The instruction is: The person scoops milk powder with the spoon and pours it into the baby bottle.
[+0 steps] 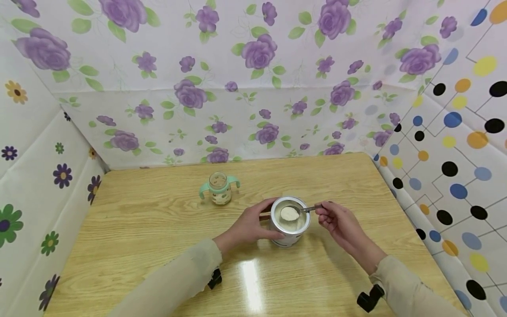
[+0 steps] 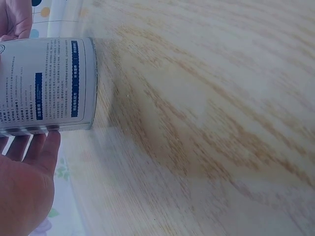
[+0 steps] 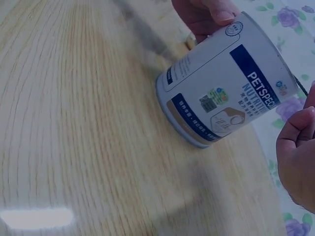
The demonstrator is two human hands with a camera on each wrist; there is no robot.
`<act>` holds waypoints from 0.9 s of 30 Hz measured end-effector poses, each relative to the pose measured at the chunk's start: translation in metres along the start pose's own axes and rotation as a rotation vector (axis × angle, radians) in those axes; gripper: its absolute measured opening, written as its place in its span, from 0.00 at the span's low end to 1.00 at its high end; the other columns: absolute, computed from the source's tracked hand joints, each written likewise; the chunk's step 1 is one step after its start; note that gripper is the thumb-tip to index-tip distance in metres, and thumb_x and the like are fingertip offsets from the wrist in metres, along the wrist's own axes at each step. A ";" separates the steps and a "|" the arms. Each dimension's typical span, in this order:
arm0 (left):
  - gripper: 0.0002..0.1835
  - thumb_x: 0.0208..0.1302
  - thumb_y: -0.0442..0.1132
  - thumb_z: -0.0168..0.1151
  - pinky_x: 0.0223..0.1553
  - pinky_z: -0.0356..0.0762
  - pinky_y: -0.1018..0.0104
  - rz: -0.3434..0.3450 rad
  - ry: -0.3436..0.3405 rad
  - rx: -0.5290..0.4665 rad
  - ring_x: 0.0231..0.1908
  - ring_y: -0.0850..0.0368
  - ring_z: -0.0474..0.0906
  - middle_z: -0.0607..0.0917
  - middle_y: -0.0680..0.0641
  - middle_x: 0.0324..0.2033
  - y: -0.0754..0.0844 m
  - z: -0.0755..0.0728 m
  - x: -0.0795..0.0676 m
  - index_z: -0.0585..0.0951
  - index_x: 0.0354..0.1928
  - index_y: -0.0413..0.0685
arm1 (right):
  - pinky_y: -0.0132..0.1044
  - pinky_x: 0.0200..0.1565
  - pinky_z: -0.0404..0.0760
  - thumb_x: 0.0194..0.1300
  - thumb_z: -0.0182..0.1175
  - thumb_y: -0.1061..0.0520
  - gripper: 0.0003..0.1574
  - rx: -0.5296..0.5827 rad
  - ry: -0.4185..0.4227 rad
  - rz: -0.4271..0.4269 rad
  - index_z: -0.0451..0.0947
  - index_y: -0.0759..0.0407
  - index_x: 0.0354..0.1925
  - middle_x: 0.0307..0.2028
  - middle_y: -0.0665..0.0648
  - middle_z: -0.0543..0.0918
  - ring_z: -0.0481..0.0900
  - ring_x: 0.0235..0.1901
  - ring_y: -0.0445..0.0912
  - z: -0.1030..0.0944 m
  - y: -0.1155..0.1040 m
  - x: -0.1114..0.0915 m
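An open can of milk powder [image 1: 290,239] stands upright on the table, its printed label showing in the right wrist view. My left hand [image 1: 249,224] grips the can's left side, thumb at the front and fingers round the back. With its fingers curled, my right hand [image 1: 342,224] pinches the handle of a metal spoon [image 1: 313,208] at the can's right. The spoon's bowl, heaped with pale powder [image 1: 289,214], is within the can's rim. In the left wrist view the fingers [image 2: 47,152] lie along the can's side.
A clear baby bottle [image 1: 220,197] with mint-green handles and an uncovered top stands behind and left of the can. The wooden table [image 1: 158,237] meets a flowered cloth wall [image 1: 237,119] at the back. Patterned cloth also hangs at both sides.
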State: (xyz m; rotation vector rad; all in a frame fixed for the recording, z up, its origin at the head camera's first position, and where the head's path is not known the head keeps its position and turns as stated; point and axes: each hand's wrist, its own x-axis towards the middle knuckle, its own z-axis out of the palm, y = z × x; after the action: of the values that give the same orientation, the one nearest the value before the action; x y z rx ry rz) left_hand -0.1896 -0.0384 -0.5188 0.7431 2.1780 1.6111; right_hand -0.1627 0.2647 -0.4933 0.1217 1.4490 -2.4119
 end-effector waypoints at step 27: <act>0.53 0.54 0.42 0.88 0.68 0.78 0.62 -0.011 0.000 -0.010 0.69 0.55 0.76 0.76 0.57 0.72 -0.001 0.000 0.000 0.68 0.81 0.61 | 0.27 0.39 0.86 0.87 0.48 0.58 0.24 -0.099 0.038 -0.007 0.90 0.57 0.41 0.32 0.48 0.91 0.85 0.31 0.36 0.006 -0.005 0.004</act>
State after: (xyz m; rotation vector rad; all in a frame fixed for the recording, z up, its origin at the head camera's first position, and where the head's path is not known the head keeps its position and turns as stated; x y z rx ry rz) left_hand -0.1902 -0.0386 -0.5198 0.7272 2.1693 1.6155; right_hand -0.1675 0.2613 -0.4871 0.1398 1.5848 -2.3505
